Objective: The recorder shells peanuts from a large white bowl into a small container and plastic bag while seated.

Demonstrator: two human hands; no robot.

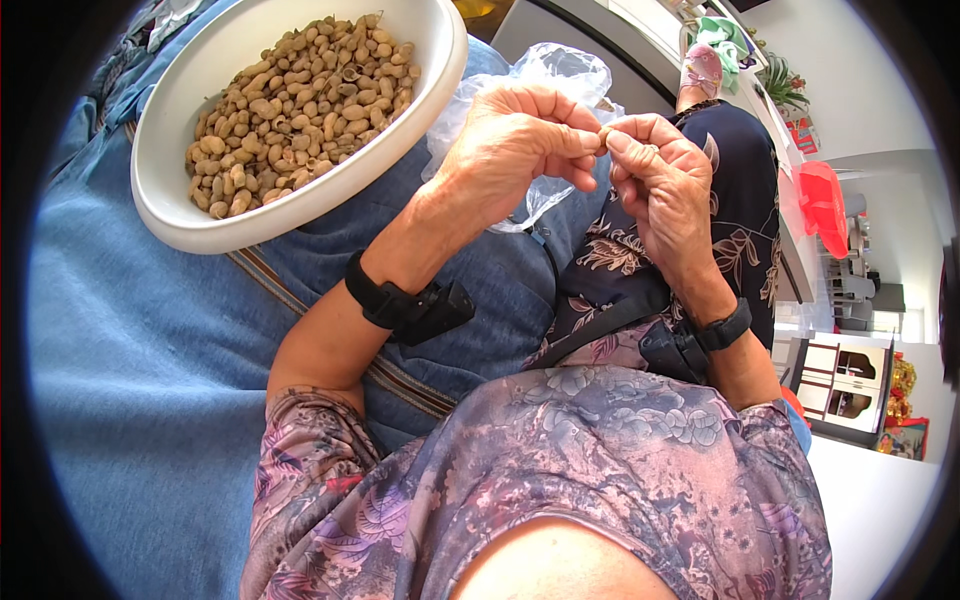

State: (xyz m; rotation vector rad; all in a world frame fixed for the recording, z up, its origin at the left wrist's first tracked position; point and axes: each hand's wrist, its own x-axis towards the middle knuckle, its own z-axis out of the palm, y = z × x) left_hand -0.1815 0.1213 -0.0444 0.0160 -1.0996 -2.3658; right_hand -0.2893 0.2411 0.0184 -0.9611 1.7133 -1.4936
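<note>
Both of my hands meet in front of me, fingertips close together. A small peanut (604, 135) is pinched between the thumb and fingers of my left hand (525, 142) and those of my right hand (660, 172); the fingers hide most of it. Behind and below my left hand lies a clear plastic bag (559, 67), whose contents I cannot make out. To the left, a white oval basin (300, 217) holds a heap of unshelled peanuts (300, 112), with some opened shells among them.
The basin and bag rest on a blue cloth cover (150, 300) with a striped band. A black wrist strap with a device is on each arm. Beyond the dark floral trousers (742, 172) are a pale cabinet edge and a red plastic object (821, 210).
</note>
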